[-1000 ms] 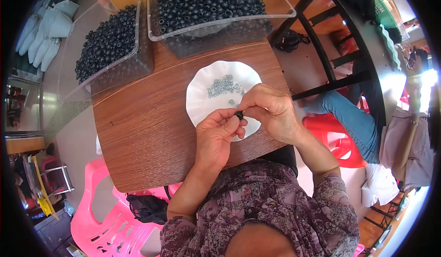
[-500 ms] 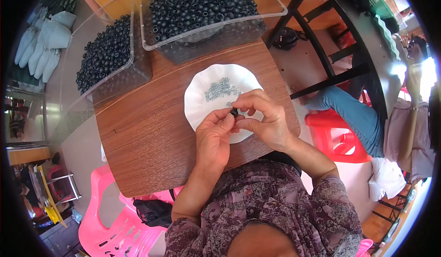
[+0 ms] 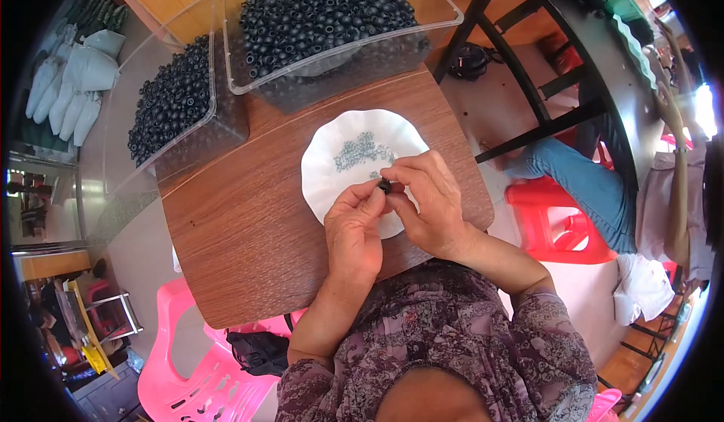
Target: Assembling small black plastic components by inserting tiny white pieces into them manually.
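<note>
one small black piece [image 3: 385, 186] is in work, and it is not yet set down: it sits between the two hands, over the plate [image 3: 317, 177], a touch to the 4 o'clock side of its centre. the left hand [image 3: 354, 230], coming in from 7 o'clock, has thumb and forefinger pinched on it. the right hand [image 3: 432, 207], at 4 o'clock, brings its fingertips right up to the same piece, forefinger towards 12 o'clock and thumb towards 6; whether they clamp on anything, i cannot tell.

plenty looks left. a patch of tiny pale pieces [image 3: 360, 151] lies loose on the plate towards 12 o'clock, with a few more by the hands. the large clear bin [image 3: 283, 96], between 11 and 12 o'clock from the plate, is heaped with black rings [image 3: 324, 18]; a second clear bin [image 3: 228, 126], at 10 o'clock, holds more black rings. which of these, if either, are done pieces cannot be told at this size, so the finished count is unclear.
</note>
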`<state>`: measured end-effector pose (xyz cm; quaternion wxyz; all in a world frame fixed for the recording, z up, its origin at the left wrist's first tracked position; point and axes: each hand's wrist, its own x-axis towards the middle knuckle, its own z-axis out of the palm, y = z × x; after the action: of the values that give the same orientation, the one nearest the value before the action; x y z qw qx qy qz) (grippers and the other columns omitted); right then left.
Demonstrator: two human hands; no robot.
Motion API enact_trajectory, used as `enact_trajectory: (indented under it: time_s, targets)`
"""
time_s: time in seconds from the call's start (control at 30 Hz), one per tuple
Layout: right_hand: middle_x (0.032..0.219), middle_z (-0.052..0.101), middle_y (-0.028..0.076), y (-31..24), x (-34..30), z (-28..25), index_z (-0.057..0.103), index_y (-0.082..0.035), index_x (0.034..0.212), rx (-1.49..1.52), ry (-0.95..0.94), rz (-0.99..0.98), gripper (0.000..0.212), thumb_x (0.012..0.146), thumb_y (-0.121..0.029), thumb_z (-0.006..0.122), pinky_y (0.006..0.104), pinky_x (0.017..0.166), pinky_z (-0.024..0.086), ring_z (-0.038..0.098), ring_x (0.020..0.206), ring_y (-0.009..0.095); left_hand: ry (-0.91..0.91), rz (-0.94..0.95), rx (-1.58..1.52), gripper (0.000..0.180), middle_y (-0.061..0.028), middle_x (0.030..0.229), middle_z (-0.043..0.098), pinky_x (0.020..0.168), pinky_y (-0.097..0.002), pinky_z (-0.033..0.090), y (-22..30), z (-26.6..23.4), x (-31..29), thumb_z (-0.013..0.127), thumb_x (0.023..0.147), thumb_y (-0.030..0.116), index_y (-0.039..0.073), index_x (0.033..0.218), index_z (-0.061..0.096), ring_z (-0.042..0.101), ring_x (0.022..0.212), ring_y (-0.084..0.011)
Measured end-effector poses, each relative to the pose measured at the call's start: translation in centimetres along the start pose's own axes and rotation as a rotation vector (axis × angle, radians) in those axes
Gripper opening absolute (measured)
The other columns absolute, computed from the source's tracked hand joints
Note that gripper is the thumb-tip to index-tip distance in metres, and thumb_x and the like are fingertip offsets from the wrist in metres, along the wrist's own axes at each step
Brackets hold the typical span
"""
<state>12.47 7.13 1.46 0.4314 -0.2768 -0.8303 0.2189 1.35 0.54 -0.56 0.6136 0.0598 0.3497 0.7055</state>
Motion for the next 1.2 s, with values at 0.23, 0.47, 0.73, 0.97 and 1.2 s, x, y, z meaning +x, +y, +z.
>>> enact_trajectory:
  time_s: [0.23, 0.47, 0.73, 0.97, 1.2]
  targets:
    - [0.090, 0.057, 0.011, 0.5, -0.1, 0.3, 0.059, 0.001, 0.095, -0.066, 0.022, -0.057, 0.037, 0.059, 0.006, 0.068, 0.0317, 0.061, 0.046, 0.055, 0.076, 0.025, 0.017, -0.003, -0.026, 0.014, -0.0125, 0.093, 0.063, 0.078, -0.0268, 0.047, 0.0, -0.1, 0.1, 0.057, 0.086, 0.002, -0.007, 0.096, 0.059, 0.060, 0.083, -0.0173]
    - [0.088, 0.058, 0.012, 0.7, 0.0, 0.3, 0.058, 0.001, 0.093, -0.089, 0.031, -0.109, 0.037, 0.058, 0.005, 0.067, 0.0339, 0.062, 0.044, 0.054, 0.075, 0.027, 0.042, 0.000, -0.013, 0.011, -0.0115, 0.091, 0.063, 0.077, -0.0267, 0.047, -0.4, -0.6, 0.4, 0.059, 0.084, 0.000, -0.006, 0.093, 0.060, 0.059, 0.082, -0.0168]
    - [0.085, 0.058, 0.013, 1.2, 0.2, 0.5, 0.057, 0.001, 0.091, -0.030, 0.022, -0.135, 0.037, 0.055, 0.004, 0.067, 0.0346, 0.062, 0.043, 0.054, 0.072, 0.028, 0.047, -0.009, 0.008, 0.009, -0.0111, 0.090, 0.064, 0.077, -0.0265, 0.047, -0.1, -0.5, 0.2, 0.059, 0.082, -0.001, -0.006, 0.089, 0.062, 0.059, 0.082, -0.0160]
    - [0.081, 0.056, 0.014, 1.3, 0.6, 0.6, 0.056, 0.003, 0.087, 0.009, -0.003, -0.170, 0.035, 0.054, 0.005, 0.066, 0.0349, 0.060, 0.043, 0.052, 0.067, 0.027, 0.063, 0.078, 0.086, 0.009, -0.0107, 0.088, 0.064, 0.078, -0.0261, 0.046, -0.2, -1.0, 0.5, 0.060, 0.082, -0.001, -0.007, 0.088, 0.062, 0.059, 0.082, -0.0158]
    - [0.080, 0.056, 0.014, 2.2, 0.3, 1.0, 0.055, 0.003, 0.084, 0.014, 0.012, -0.216, 0.033, 0.054, 0.002, 0.067, 0.0348, 0.058, 0.042, 0.052, 0.067, 0.028, 0.065, 0.066, 0.061, 0.009, -0.0107, 0.088, 0.064, 0.079, -0.0276, 0.046, -0.3, -0.6, 0.7, 0.059, 0.083, 0.000, -0.007, 0.088, 0.062, 0.059, 0.081, -0.0169]
